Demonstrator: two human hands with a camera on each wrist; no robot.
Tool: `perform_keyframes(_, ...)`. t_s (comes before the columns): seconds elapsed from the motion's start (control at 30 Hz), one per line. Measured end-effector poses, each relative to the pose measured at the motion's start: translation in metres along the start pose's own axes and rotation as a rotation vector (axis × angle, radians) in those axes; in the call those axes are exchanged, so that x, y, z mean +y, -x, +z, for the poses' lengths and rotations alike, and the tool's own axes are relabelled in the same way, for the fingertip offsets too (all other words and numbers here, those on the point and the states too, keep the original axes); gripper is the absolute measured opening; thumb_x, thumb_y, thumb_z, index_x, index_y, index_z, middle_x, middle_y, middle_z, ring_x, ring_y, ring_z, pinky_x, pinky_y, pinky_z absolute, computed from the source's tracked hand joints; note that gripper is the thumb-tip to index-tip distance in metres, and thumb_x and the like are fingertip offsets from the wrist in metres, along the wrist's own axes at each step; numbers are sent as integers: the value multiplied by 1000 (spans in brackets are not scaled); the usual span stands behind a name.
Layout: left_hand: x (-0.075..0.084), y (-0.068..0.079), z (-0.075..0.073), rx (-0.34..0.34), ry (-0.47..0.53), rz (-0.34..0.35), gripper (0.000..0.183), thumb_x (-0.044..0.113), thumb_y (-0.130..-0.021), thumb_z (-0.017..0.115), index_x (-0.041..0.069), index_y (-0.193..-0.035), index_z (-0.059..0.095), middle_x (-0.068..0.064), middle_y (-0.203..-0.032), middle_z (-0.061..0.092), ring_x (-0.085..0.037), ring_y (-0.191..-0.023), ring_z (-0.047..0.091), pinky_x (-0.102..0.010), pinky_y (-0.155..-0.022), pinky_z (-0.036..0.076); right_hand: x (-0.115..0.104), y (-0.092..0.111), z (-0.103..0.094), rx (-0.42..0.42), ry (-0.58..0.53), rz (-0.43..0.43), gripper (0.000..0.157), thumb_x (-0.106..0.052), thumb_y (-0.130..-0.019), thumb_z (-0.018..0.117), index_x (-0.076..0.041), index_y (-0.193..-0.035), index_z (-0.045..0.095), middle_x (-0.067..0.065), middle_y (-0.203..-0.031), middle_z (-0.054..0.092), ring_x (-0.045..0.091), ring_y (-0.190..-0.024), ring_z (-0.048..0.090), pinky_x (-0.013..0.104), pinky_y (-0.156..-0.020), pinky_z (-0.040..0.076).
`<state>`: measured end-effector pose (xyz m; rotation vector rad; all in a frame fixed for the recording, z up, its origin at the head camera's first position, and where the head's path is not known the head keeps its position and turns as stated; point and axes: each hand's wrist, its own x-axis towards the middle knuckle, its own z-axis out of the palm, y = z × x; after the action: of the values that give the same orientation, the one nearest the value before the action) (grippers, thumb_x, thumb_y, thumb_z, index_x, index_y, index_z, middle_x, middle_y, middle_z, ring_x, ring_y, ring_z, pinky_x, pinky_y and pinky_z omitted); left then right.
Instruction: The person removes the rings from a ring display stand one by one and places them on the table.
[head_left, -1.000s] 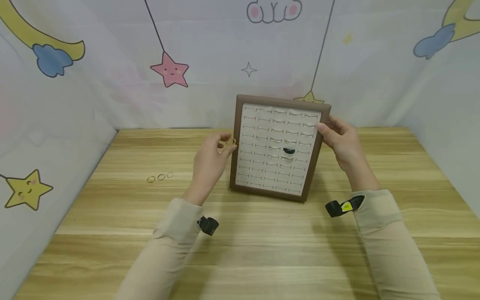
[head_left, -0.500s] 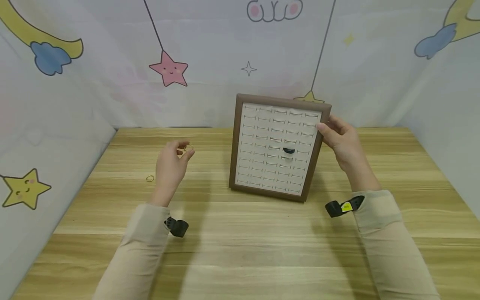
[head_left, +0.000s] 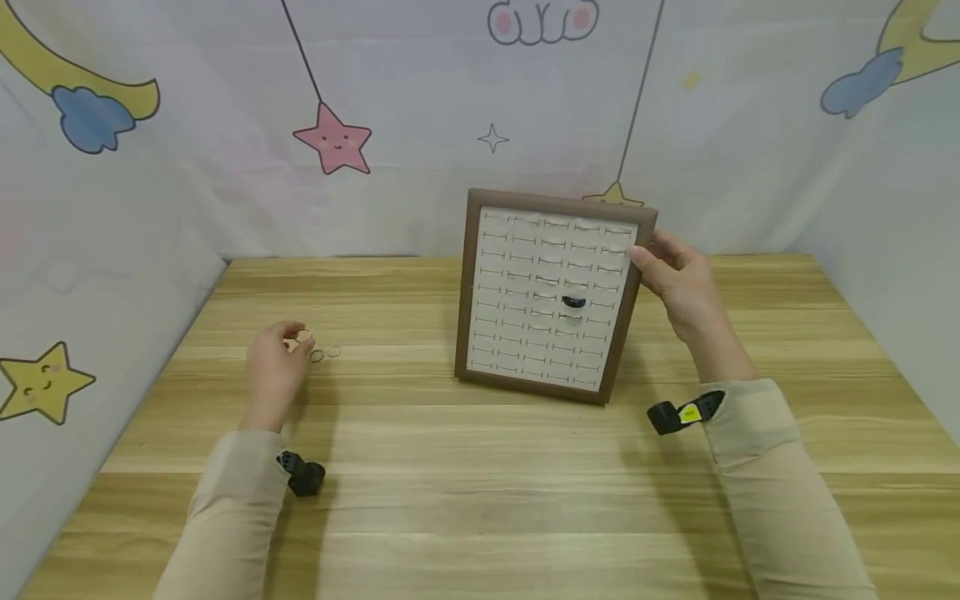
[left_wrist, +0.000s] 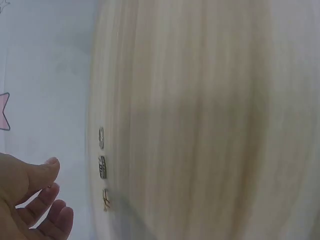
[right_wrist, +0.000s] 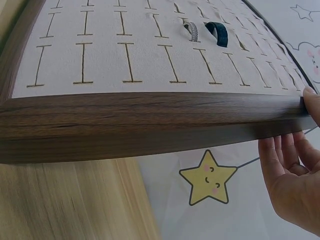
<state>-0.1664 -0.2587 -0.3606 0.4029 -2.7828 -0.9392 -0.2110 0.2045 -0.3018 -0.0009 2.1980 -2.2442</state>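
My left hand (head_left: 276, 371) pinches a thin gold ring (head_left: 303, 337) between thumb and fingers, low over the table's left side. In the left wrist view, a silver ring (left_wrist: 101, 137), a dark patterned ring (left_wrist: 102, 167) and a gold ring (left_wrist: 106, 199) lie in a row beside the hand. The head view hides that gold ring behind my left hand. With thumb in front and fingers behind, my right hand (head_left: 684, 287) grips the right edge of a brown-framed ring display board (head_left: 555, 198). Its slots hold a dark band ring (right_wrist: 218, 34) and a sparkling silver ring (right_wrist: 191, 31).
The board stands tilted on the wood-grain table (head_left: 465, 492), its white face towards me. Behind it hangs a pale curtain (head_left: 420, 183) with cartoon stars. More pale cloth closes the table's left and right sides.
My left hand has moved away from the board's left edge, leftward and down to the loose rings, with the gold ring between its fingers. My right hand and the board have stayed put.
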Motion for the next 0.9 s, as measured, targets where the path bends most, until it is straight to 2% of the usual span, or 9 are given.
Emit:
perform_keyframes(0.13, -14, 1, -9, -29, 5, -86, 39, 8, -96, 54, -9, -131, 50, -30, -129, 51, -43, -115, 47, -53, -93, 43, 0, 0, 0, 3, 0, 6, 74, -29, -90, 66, -3, -149, 30, -9, -112, 50, 3, -106, 49, 34, -113, 36)
perform_keyframes(0.23, -22, 2, -12, -39, 3, -135, 40, 10, -96, 53, -9, -131, 49, -31, -129, 51, -43, -115, 48, -53, -93, 43, -1, 1, 1, 3, 1, 9, 74, -29, -90, 66, -3, -149, 29, -9, -112, 50, 3, -106, 49, 39, -116, 32)
perform_keyframes(0.33, -28, 3, -13, -38, -24, -155, 38, 12, -95, 55, -9, -128, 52, -31, -125, 53, -43, -112, 51, -52, -90, 44, 0, 0, 1, 1, -6, 3, 73, -28, -90, 66, -2, -148, 31, -9, -111, 51, 3, -105, 50, 30, -109, 39)
perform_keyframes(0.47, -33, 3, -12, -33, -60, -141, 36, 13, -94, 57, -8, -122, 56, -31, -119, 57, -43, -106, 55, -50, -86, 45, 1, -1, 0, -2, -15, -8, 71, -27, -90, 66, -2, -147, 32, -9, -110, 51, 3, -104, 50, 18, -92, 44)
perform_keyframes(0.7, -36, 3, -11, -101, -103, -119, 36, 14, -94, 57, -8, -123, 56, -30, -119, 58, -43, -107, 55, -51, -88, 45, 1, -1, 0, 0, -5, -13, 68, -28, -90, 66, -4, -146, 35, -8, -108, 53, 3, -102, 51, 14, -86, 44)
perform_keyframes(0.9, -37, 2, -10, -124, -139, -121, 36, 14, -96, 54, -7, -125, 55, -29, -122, 57, -44, -111, 54, -52, -89, 45, 2, -1, 1, 2, -18, -13, 68, -26, -90, 66, -3, -146, 36, -8, -108, 53, 3, -101, 52, 13, -84, 45)
